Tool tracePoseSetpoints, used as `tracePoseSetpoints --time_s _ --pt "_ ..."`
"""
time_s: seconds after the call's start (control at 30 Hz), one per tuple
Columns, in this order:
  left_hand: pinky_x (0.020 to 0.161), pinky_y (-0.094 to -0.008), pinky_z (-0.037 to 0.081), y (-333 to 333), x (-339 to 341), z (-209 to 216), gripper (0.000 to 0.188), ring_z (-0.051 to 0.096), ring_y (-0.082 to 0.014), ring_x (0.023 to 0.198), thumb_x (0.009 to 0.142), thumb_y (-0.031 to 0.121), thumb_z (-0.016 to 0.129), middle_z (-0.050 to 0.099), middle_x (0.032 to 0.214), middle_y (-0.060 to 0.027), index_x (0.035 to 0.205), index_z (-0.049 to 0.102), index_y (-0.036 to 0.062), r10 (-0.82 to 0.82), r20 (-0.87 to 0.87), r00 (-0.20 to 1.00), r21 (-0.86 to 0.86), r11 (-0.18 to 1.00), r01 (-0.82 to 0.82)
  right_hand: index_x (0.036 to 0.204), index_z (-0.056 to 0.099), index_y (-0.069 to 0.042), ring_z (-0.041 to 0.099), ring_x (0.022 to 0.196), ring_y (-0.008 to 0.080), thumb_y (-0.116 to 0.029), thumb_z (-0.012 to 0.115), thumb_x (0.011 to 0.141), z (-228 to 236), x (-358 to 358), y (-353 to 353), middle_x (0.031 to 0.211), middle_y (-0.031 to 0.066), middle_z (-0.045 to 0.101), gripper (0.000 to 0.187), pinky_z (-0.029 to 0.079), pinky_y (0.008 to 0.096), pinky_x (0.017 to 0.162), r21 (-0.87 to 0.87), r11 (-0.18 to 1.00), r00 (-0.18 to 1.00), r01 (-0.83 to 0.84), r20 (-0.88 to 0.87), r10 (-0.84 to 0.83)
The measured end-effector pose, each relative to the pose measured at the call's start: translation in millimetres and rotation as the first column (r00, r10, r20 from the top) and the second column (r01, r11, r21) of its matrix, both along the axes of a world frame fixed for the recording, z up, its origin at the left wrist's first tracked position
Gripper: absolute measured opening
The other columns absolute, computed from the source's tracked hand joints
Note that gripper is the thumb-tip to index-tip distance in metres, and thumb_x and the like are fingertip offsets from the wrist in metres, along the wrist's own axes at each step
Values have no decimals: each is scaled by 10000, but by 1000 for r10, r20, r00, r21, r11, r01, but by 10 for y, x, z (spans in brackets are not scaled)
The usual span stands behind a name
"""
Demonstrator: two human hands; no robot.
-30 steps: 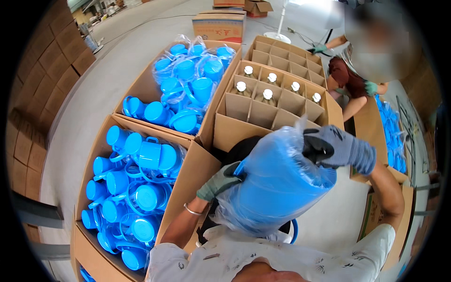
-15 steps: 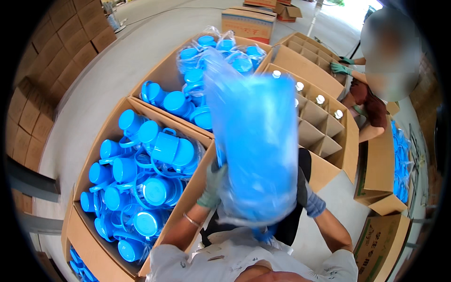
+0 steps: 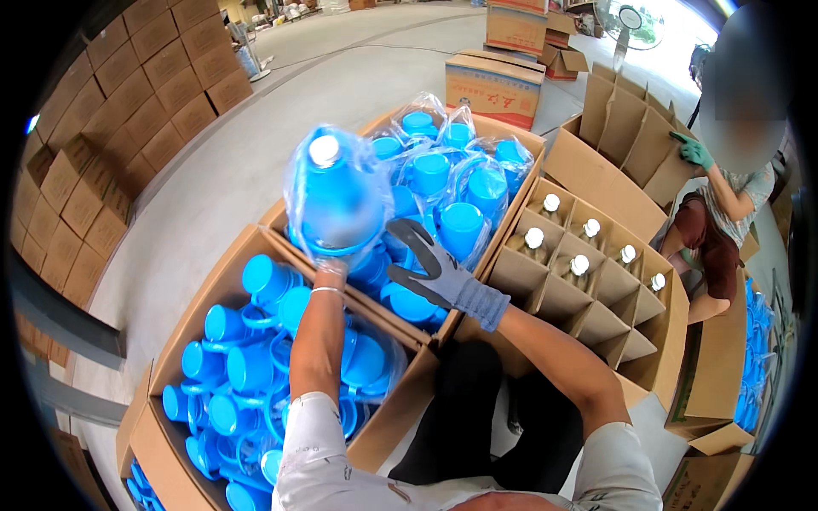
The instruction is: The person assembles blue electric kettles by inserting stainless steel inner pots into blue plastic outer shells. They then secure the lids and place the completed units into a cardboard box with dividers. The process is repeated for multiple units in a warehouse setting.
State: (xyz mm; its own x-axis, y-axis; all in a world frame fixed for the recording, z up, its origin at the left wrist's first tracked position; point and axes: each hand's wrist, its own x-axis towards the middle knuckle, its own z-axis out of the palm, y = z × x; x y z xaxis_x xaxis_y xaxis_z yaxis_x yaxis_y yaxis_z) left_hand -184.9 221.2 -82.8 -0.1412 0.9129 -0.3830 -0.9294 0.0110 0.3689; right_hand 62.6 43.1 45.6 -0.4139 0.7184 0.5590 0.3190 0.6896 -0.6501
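Note:
A tall blue bottle-shaped thing with a white cap (image 3: 336, 192), wrapped in clear plastic film, stands upright over the middle open carton. My left hand (image 3: 331, 271) is at its lower end, largely covered by the film, and appears to hold it; the fingers are hidden. To its right, my right hand (image 3: 439, 268), in a grey and black glove, has its thumb and fingers spread and holds nothing. It hovers over blue lidded jugs (image 3: 460, 228), several of them bagged. More blue handled jugs (image 3: 251, 370) fill the near-left carton (image 3: 200, 477).
At right, a divided carton (image 3: 652, 366) holds several white-capped bottles (image 3: 578, 266). Beyond it, a person in green gloves (image 3: 697, 152) handles a cardboard divider (image 3: 626, 128). Closed cartons (image 3: 494, 89) stand behind; stacked boxes (image 3: 162, 77) line the left. A standing fan (image 3: 629, 19) is far off.
The film-wrapped blue thing has gone from in front of me to over the middle carton, its white cap now showing. My right hand has come off it. The other person has raised a divider.

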Motion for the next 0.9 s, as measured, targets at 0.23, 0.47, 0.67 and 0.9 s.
tracePoseSetpoints --time_s 0.23,0.47,0.67,0.9 --pt "761 -336 533 809 84 -297 137 617 -215 836 847 107 588 621 936 -116 966 561 44 5 188 982 26 1000 -10 1331 420 -165 411 1224 346 -435 611 817 -566 1285 1206 1344 139 387 611 379 451 1000 -303 829 869 470 322 -376" --pt "736 -336 550 906 211 -638 62 626 -208 785 850 114 586 626 880 -108 887 578 65 -65 211 975 48 997 56 1460 159 -258 242 1346 378 -469 608 783 -712 1814 2599 1497 124 197 839 283 530 1060 57 706 439 705 748 -498" --pt "802 -387 507 301 593 -47 129 595 -267 880 880 115 538 577 906 -99 972 513 27 -72 -322 944 85 991 105 1340 428 -239 360 1275 331 -355 618 788 -727 1867 2588 1377 143 383 595 329 567 988 82 784 365 615 852 -375" --pt "912 -276 449 -406 1194 789 465 529 -154 1060 913 54 549 528 1206 -88 1348 388 16 95 -767 634 387 858 338 1086 582 -195 520 1035 313 -209 627 751 174 2012 2054 1107 114 558 338 438 432 872 620 679 482 393 489 -727"
